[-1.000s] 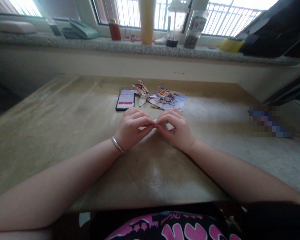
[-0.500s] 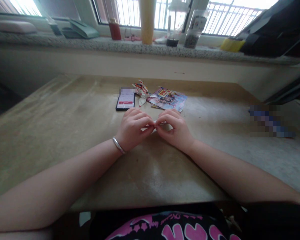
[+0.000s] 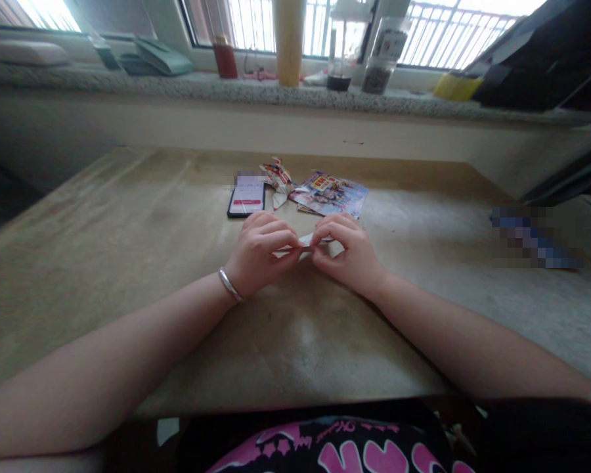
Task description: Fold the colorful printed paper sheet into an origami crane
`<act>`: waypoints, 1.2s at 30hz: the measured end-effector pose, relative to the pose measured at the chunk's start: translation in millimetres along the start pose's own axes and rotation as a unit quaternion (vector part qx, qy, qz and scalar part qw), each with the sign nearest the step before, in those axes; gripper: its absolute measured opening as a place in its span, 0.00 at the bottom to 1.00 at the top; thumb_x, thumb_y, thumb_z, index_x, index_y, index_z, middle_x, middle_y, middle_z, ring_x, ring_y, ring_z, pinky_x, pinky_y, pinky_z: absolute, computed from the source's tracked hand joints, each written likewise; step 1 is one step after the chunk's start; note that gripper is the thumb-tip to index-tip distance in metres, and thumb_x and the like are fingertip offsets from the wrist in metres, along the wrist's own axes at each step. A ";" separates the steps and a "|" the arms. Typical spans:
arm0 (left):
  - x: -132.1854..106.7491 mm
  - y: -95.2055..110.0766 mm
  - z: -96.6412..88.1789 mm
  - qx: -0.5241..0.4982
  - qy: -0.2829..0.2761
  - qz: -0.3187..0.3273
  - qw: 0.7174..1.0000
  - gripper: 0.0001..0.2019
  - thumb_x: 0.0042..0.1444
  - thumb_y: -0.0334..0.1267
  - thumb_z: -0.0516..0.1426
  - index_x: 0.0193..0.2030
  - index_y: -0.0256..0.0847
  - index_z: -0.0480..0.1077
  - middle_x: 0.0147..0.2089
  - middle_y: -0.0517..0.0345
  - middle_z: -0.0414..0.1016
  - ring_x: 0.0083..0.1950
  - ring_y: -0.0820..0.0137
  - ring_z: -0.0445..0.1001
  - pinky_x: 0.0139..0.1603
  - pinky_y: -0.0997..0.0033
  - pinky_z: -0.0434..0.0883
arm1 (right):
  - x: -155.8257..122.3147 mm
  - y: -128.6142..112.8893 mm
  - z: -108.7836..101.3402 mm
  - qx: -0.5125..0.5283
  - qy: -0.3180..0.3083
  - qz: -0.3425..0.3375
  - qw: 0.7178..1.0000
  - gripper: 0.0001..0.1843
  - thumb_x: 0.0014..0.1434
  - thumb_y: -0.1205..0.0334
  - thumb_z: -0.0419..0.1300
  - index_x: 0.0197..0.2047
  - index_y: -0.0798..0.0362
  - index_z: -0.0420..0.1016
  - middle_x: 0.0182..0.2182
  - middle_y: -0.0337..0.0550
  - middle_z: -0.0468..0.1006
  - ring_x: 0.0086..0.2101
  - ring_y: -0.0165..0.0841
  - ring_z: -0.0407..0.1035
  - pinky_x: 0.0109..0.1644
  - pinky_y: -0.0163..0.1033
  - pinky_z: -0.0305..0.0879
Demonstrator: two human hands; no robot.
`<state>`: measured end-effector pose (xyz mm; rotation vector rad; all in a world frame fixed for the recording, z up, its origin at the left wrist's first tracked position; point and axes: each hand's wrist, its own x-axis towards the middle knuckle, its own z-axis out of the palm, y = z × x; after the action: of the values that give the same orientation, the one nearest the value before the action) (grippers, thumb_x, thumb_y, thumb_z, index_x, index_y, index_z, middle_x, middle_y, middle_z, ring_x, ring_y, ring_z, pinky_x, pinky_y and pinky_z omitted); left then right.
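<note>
My left hand (image 3: 268,246) pinches a small, thin, whitish piece that looks like paper (image 3: 306,241) between thumb and fingertips. From the other side my right hand (image 3: 345,249) pinches the same piece, its thumb and forefinger making a ring. Most of the piece is hidden by the fingers, so its full shape cannot be made out. Just beyond the left hand lies a phone (image 3: 247,197) with a lit screen. Past the right hand is a colourful printed leaflet (image 3: 332,194), and a crumpled wrapper (image 3: 278,180) sits between phone and leaflet.
The pale table (image 3: 187,355) reaches back to a wall below a stone windowsill (image 3: 177,84). A red container (image 3: 225,58), a tall yellowish cylinder (image 3: 289,46) and a black bag (image 3: 542,59) stand on the sill. A blurred-out blue item (image 3: 532,240) lies at the table's right.
My fingertips have drawn slightly apart, the right hand shifting a little to the right. More of the whitish piece shows between them. The things on the table stay where they were.
</note>
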<state>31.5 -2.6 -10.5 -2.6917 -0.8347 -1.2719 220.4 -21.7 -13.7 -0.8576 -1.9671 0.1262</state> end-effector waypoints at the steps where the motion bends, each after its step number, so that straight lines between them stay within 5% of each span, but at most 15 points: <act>1: -0.1 -0.3 0.1 -0.002 0.001 0.001 1.000 0.07 0.56 0.37 0.59 0.27 0.43 0.72 0.28 0.62 0.77 0.32 0.71 0.70 0.41 0.64 0.65 | 0.0 0.5 -0.7 -0.004 -0.002 -0.003 1.000 0.06 0.48 0.71 0.58 0.28 0.49 0.69 0.29 0.39 0.74 0.35 0.34 0.68 0.44 0.43 0.65; 25: 1.5 -3.4 -3.7 0.008 0.001 -0.003 1.000 0.09 0.57 0.40 0.59 0.26 0.43 0.72 0.28 0.60 0.76 0.33 0.71 0.70 0.41 0.65 0.67 | -2.1 9.0 -11.3 -0.051 -0.011 -0.013 0.999 0.06 0.50 0.70 0.59 0.29 0.49 0.71 0.32 0.40 0.76 0.37 0.35 0.69 0.46 0.44 0.65; 36: -5.4 -20.4 -1.6 -0.044 -0.005 -0.030 0.999 0.05 0.55 0.37 0.61 0.35 0.40 0.70 0.38 0.55 0.73 0.40 0.70 0.71 0.42 0.68 0.70 | -3.9 15.2 -12.2 -0.059 0.028 -0.041 0.997 0.05 0.55 0.67 0.59 0.32 0.47 0.73 0.33 0.40 0.75 0.38 0.35 0.68 0.45 0.45 0.65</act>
<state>17.6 12.0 -17.0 -2.7627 -0.8874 -1.3409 239.2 -15.8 -16.2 -0.8448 -1.9685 -0.0620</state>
